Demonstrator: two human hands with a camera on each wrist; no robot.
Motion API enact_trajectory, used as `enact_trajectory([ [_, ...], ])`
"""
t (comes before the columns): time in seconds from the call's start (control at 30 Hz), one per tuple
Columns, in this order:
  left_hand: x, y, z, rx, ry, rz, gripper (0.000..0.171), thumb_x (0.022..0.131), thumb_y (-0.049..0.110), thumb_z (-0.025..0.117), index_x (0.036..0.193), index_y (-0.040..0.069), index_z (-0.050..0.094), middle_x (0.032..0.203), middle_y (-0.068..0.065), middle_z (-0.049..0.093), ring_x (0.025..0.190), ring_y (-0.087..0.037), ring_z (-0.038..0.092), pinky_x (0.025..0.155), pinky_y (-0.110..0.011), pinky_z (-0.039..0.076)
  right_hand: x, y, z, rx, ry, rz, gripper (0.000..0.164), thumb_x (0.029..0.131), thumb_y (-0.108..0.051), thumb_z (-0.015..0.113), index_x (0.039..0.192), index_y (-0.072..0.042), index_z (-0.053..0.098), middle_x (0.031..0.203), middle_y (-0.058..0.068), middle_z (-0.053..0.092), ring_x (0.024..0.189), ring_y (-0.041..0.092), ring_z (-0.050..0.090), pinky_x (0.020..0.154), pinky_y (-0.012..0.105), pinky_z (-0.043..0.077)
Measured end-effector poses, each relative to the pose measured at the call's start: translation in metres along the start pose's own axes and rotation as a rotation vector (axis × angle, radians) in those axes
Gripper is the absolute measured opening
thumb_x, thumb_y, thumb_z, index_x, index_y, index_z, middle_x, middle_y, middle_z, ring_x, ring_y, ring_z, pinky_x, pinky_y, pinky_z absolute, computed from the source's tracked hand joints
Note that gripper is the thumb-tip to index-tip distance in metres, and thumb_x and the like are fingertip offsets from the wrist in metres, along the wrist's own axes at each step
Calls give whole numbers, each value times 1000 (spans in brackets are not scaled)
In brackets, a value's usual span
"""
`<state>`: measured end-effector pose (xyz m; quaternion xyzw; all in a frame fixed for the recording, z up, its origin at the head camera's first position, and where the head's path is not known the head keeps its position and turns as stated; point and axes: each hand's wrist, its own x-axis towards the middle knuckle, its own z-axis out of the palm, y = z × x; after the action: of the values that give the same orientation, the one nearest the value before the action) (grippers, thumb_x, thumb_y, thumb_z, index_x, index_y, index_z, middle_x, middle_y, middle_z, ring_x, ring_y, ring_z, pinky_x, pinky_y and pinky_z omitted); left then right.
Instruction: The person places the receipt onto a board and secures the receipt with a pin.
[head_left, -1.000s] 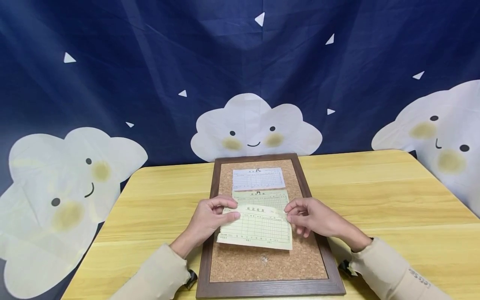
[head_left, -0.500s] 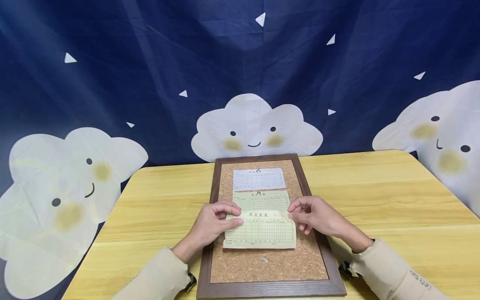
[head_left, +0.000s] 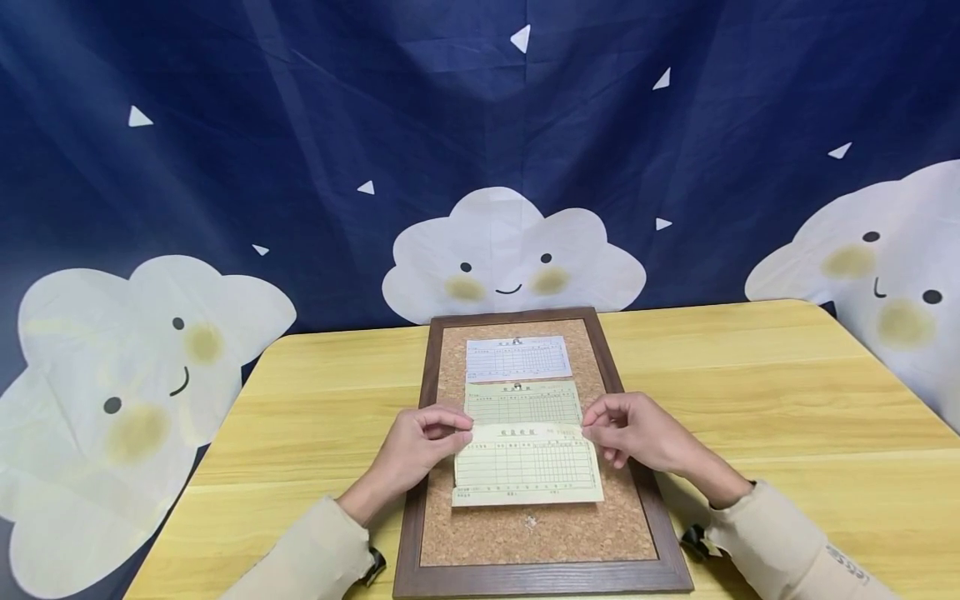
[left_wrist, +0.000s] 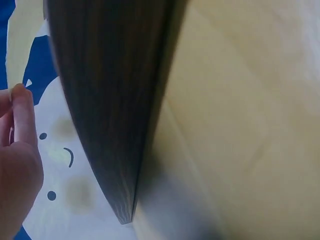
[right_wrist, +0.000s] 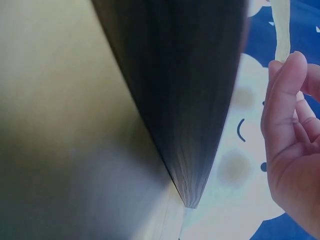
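Note:
A pale yellow-green printed receipt form (head_left: 527, 471) is stretched between both hands over the lower half of a framed cork board (head_left: 540, 542). My left hand (head_left: 415, 450) pinches its upper left corner between thumb and fingers. At the upper right corner, my right hand (head_left: 637, 429) pinches it the same way. The form's top edge overlaps a green form (head_left: 521, 404) pinned on the board. Above that is a white-blue form (head_left: 517, 360) with a pin at its top. In the right wrist view, the held paper (right_wrist: 282, 30) rises from between thumb and fingertip.
A clear pushpin (head_left: 530, 522) sits on the cork below the held form. The board's dark wooden frame (head_left: 540, 577) lies on a light wood table (head_left: 750, 392). A dark blue cloth with clouds (head_left: 510, 125) hangs behind the table.
The held form has shifted slightly right and its lower edge now hangs straighter, with both hands still pinching its corners. The right hand has moved slightly right; the board has not moved.

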<state>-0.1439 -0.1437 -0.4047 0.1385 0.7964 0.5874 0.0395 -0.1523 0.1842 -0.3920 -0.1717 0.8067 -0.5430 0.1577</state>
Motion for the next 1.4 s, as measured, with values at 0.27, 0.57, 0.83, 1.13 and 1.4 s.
enact_trajectory([
  [0.27, 0, -1, -2, 71, -8, -20, 9, 85, -2, 75, 93, -4, 77, 109, -15, 68, 101, -27, 68, 80, -21, 55, -2, 2, -1, -22, -1, -11, 10, 92, -2, 68, 97, 5, 65, 78, 12, 64, 58, 14, 59, 49, 29, 55],
  [0.57, 1, -2, -4, 187, -2, -23, 6, 84, -2, 76, 88, 2, 78, 109, -15, 70, 91, -21, 70, 76, -23, 56, -2, 2, 1, -53, -25, -15, 6, 93, 2, 64, 98, 4, 62, 77, 9, 60, 61, 15, 59, 50, 30, 55],
  [0.83, 3, -4, -4, 248, -18, 6, 6, 83, -4, 76, 85, 2, 77, 102, -12, 71, 83, -16, 69, 74, -23, 56, -2, 4, 0, -98, -64, -36, 7, 94, 5, 60, 95, 1, 66, 73, 6, 58, 60, 13, 57, 50, 31, 56],
  [1.13, 4, -3, -5, 258, -39, -49, 5, 82, -3, 77, 83, 2, 75, 87, -4, 71, 72, -10, 65, 63, -22, 53, -3, 4, 1, -117, -106, -38, 10, 92, 5, 60, 94, 2, 70, 73, 4, 58, 61, 12, 56, 53, 29, 56],
  [1.4, 5, -4, -5, 282, -56, -44, 12, 81, -5, 77, 79, 6, 73, 87, -3, 71, 71, -9, 65, 63, -21, 53, -4, 3, 3, -126, -102, 0, 8, 92, 1, 66, 95, 4, 73, 73, 2, 59, 62, 13, 58, 54, 29, 56],
])
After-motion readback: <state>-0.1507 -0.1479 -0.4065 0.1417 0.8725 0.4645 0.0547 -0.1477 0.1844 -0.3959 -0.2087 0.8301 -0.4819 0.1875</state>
